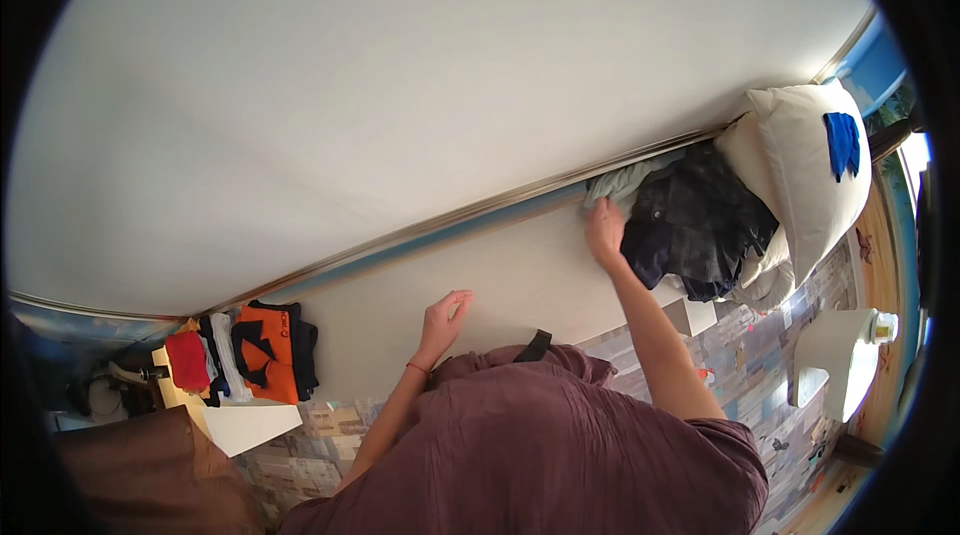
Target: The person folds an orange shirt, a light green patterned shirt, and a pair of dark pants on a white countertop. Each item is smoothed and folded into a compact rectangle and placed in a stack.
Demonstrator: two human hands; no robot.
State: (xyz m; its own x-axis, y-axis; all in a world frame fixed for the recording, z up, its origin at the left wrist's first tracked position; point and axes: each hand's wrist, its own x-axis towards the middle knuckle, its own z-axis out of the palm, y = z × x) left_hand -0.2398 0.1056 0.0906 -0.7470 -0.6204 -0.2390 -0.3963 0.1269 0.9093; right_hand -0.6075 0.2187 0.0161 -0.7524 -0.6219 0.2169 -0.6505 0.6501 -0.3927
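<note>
The right hand [604,232] has its fingers at the lower edge of a crumpled, pale grey-green cloth [625,178]; whether they are closed on the fabric I cannot tell. This soft, wrinkled cloth lies at the far side of a long, smooth, pale surface [530,275], beside a rumpled heap of dark garments [690,215], part of it with a leathery sheen. The left hand [441,328] is empty above the surface, its fingers loosely extended and slightly bent. Right of the heap, a plump cream pillow [810,170] bears a limp blue cloth [842,147]. At the left end lie a flat orange-and-black garment [282,350] and a small red cloth [187,362].
</note>
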